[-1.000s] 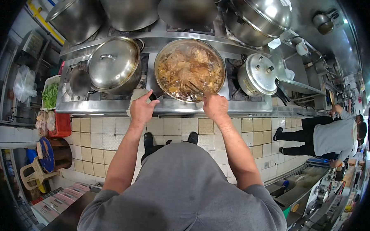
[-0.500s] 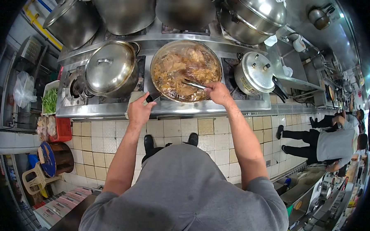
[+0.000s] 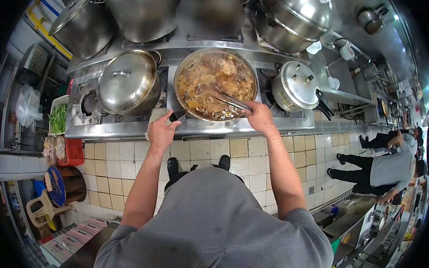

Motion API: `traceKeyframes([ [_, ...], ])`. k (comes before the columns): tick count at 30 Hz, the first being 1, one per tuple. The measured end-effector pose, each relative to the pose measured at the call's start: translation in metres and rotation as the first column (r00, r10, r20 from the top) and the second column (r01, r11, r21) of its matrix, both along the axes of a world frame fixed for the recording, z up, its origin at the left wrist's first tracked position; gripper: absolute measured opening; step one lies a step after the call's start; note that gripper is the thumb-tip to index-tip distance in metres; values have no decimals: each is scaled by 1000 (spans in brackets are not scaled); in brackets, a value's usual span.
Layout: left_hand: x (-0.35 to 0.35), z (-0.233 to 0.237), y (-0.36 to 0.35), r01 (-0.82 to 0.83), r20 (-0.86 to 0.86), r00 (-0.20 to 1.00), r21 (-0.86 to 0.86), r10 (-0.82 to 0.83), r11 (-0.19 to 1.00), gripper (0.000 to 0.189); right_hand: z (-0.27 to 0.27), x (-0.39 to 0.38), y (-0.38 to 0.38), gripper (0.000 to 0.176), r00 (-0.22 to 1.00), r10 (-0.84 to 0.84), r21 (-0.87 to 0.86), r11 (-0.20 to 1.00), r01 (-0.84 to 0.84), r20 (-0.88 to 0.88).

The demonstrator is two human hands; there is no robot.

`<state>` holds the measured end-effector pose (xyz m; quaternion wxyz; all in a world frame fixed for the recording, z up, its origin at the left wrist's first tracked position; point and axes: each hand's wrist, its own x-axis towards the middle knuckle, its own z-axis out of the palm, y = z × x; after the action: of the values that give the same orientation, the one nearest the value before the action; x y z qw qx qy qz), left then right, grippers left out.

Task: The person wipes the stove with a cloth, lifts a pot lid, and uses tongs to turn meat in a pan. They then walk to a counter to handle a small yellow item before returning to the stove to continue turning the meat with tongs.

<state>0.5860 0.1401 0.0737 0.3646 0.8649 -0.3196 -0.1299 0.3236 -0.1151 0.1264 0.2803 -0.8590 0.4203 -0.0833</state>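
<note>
A wide round pan (image 3: 179,95) of brown stewed meat in bubbling liquid (image 3: 221,81) stands on the steel stove (image 3: 200,127). Metal tongs (image 3: 231,101) are held in my right hand (image 3: 260,118), at the pan's lower right rim, their tips down in the stew. On the stove's front edge, left of the pan, my left hand (image 3: 162,130) is closed on a pale cloth (image 3: 154,116) beside a dark handle or knob (image 3: 173,117). What exactly the fingers grip there is partly hidden.
A lidded pot (image 3: 127,80) stands left, a pressure cooker (image 3: 295,85) right. Large pots (image 3: 141,13) and a steamer (image 3: 296,20) line the back. Left are greens (image 3: 58,118) and a red crate (image 3: 72,151). Two people (image 3: 390,168) are at the far right.
My right hand and the tongs have shifted slightly right and down, and the meat has moved in the pan. My left hand has barely moved. A person at the right has changed leg position.
</note>
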Motion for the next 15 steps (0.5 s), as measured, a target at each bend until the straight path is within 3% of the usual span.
traceKeyframes([
  [3,3,-7,0,23,4,1000,-30,-23,999,58,23,-17,-5,36,988,43,-137,989,-64,-148],
  [8,6,-9,-1,36,26,999,-18,-36,999,57,35,-9,-11,26,931,167,-282,923,-264,-324],
  [15,1,-1,-1,19,-4,1000,-31,-19,999,57,14,11,-19,25,884,198,-230,920,-316,-423],
])
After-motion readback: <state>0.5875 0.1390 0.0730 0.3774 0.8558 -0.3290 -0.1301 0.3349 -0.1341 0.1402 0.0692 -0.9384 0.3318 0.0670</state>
